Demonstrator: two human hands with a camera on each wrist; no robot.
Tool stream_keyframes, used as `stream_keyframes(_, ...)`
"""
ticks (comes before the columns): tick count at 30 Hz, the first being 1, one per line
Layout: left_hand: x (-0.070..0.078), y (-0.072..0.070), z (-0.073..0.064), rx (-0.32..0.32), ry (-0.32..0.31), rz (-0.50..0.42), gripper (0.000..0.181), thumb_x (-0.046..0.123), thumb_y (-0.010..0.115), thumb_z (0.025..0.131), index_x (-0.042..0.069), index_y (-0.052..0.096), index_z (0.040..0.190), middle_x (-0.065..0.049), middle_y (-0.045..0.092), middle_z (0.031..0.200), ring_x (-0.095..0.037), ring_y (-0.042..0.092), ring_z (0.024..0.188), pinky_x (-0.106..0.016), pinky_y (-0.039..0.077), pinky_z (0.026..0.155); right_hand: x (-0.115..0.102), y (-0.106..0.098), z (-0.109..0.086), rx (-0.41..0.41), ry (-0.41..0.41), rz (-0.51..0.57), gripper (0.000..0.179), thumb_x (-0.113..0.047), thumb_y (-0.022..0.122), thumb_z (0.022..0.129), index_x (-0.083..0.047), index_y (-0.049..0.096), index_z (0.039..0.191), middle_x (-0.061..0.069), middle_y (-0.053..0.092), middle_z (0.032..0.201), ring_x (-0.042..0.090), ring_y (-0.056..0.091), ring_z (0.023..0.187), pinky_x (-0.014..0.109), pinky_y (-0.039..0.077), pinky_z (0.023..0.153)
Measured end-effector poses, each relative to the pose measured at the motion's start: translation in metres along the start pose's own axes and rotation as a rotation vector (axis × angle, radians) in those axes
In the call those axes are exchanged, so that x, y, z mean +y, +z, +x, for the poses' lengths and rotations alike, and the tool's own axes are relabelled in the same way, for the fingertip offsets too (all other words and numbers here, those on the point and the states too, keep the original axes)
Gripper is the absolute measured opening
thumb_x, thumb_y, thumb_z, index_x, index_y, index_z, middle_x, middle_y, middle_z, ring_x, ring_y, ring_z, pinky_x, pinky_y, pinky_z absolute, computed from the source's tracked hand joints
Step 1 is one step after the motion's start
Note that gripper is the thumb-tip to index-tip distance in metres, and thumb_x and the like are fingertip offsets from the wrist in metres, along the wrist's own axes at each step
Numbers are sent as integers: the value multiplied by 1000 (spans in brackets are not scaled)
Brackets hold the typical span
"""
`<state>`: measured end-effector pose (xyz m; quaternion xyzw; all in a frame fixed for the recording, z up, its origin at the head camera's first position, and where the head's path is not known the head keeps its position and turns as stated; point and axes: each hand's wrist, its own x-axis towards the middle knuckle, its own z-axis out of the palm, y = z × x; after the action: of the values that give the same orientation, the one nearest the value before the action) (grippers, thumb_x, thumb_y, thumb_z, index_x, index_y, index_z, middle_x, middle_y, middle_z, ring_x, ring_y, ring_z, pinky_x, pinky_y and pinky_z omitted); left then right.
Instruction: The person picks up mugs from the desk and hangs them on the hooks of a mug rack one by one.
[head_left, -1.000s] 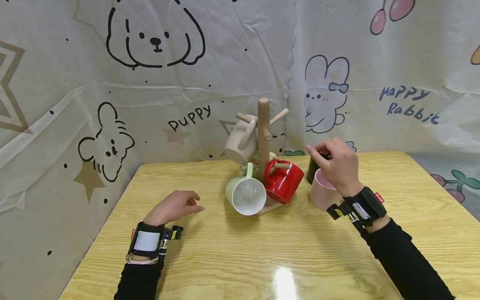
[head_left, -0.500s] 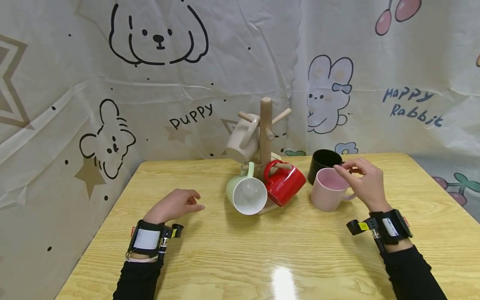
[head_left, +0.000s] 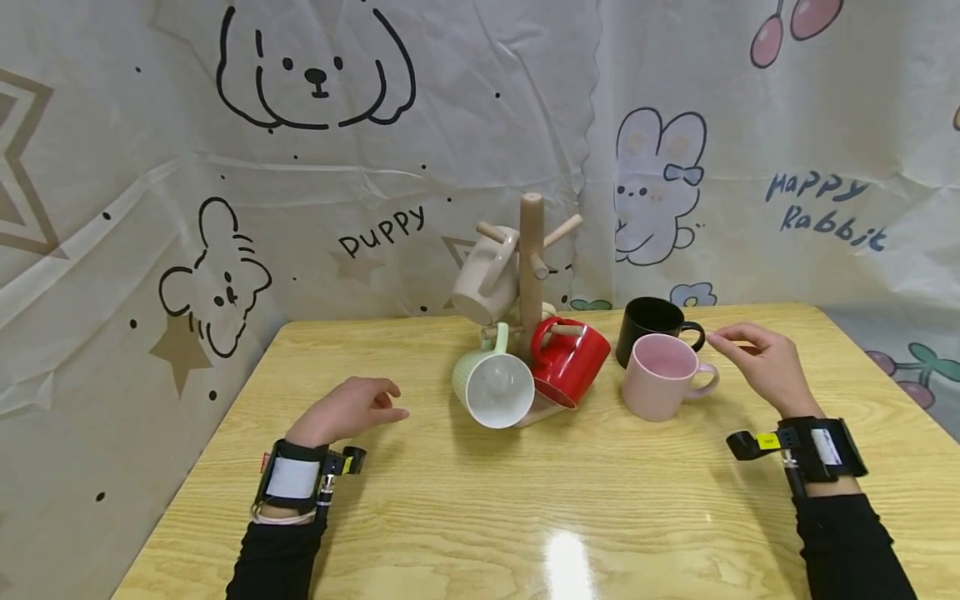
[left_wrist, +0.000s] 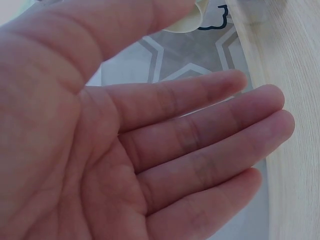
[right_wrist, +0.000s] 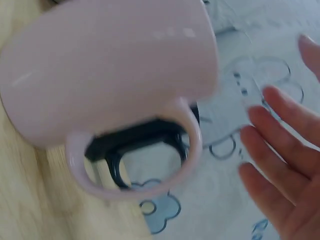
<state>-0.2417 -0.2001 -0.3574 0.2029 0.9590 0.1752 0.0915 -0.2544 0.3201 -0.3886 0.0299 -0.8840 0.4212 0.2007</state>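
A pink mug stands upright on the table, its handle toward the right. Just behind it is a black mug, partly covered by the pink one and also with its handle to the right. My right hand hovers beside both handles, fingertips close to the black handle in the head view. In the right wrist view the fingers are relaxed and apart from the pink mug, with nothing in them. Over the table's left side my left hand holds nothing, its fingers nearly straight in the left wrist view.
A wooden mug tree stands at the table's back middle. On its pegs hang a cream mug, a pale green mug and a red mug. Behind the table hangs a printed curtain.
My right hand has moved right, from above the pink mug to beyond its handle, uncovering the black mug and both handles. The left hand stays in place.
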Motion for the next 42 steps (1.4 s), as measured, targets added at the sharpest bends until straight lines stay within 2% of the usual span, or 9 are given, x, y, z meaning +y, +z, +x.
stream_keyframes(3,-1,1,-1,-3,6,4,40,29,61,88,-2,59,113,-11,66,96,-20,62,84,-35,51,72,7,-7,-2,-140,48,-16,44,-39,56,90,0,62,109,-17,58,98,-16,40,89,56,39,90)
stream_keyframes(6,-1,1,-2,-2,8,6,39,29,61,88,-2,59,112,-12,66,95,-21,62,84,-35,51,72,16,-11,-2,-276,90,36,50,-40,55,90,0,57,120,-32,52,97,-19,39,91,61,33,93)
stream_keyframes(10,-2,2,-3,-1,7,8,40,29,61,87,-2,58,112,-12,66,95,-20,62,83,-35,50,71,29,-10,-2,-414,93,103,51,-33,58,90,0,51,128,-32,54,104,-20,45,96,58,34,94)
stream_keyframes(14,-2,1,-3,-3,2,12,40,29,61,87,-3,58,113,-11,66,94,-19,62,82,-34,50,70,37,-5,-1,-472,80,125,50,-26,62,88,2,51,127,-29,58,105,-16,51,97,37,42,91)
stream_keyframes(17,-2,1,-2,-2,4,16,40,29,61,87,-2,58,113,-11,66,94,-19,62,81,-34,50,70,39,-3,-1,-466,82,105,50,-27,64,86,3,54,124,-29,59,101,-15,53,94,27,43,87)
stream_keyframes(23,-1,2,-1,-11,3,15,41,29,62,87,-3,58,113,-12,66,94,-19,62,81,-34,50,69,44,-1,-3,-414,89,83,47,-30,62,88,4,57,120,-31,59,96,-15,52,91,34,44,87)
stream_keyframes(27,-1,2,-1,-10,-4,17,41,28,62,87,-3,58,113,-12,66,94,-19,62,81,-34,50,70,48,1,-2,-382,59,105,41,-25,60,89,6,59,117,-30,60,94,-12,54,89,17,47,77)
stream_keyframes(31,-1,2,0,-10,-6,18,41,28,61,87,-3,58,114,-12,66,95,-20,62,82,-34,50,70,49,3,-2,-377,52,153,39,-22,59,90,7,59,116,-28,63,91,-13,56,87,14,47,73)
stream_keyframes(42,-3,3,1,-16,-4,9,41,28,61,87,-3,57,115,-13,66,96,-20,62,81,-34,50,69,25,-8,-2,-268,47,199,26,-22,59,90,-11,67,111,-30,63,90,-9,56,87,14,47,71)
